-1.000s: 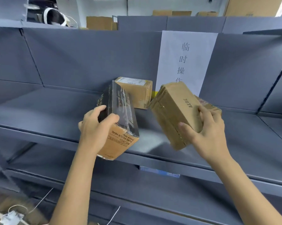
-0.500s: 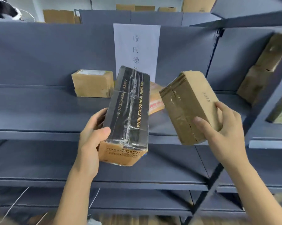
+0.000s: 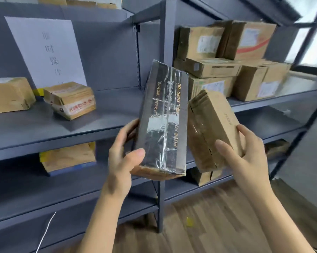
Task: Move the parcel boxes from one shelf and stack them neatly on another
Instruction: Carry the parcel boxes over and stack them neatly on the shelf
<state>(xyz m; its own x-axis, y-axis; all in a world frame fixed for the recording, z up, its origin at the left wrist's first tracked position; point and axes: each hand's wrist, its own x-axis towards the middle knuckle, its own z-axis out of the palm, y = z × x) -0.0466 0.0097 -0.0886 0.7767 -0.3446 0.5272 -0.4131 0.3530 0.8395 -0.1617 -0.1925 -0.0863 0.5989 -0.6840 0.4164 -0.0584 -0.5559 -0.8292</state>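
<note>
Grey shelving [image 3: 63,128] is standing behind; the left hand [image 3: 121,159] is clamping the slick, taped black box [image 3: 163,121], the right hand [image 3: 245,157] the stiff brown box [image 3: 212,128], fingers wrapping their lower ends.

You see a white paper sign [image 3: 44,52] with printed Chinese characters on the far left back panel. Near you lies wood-plank flooring [image 3: 208,225], a white cable [image 3: 46,232] hanging at left.
</note>
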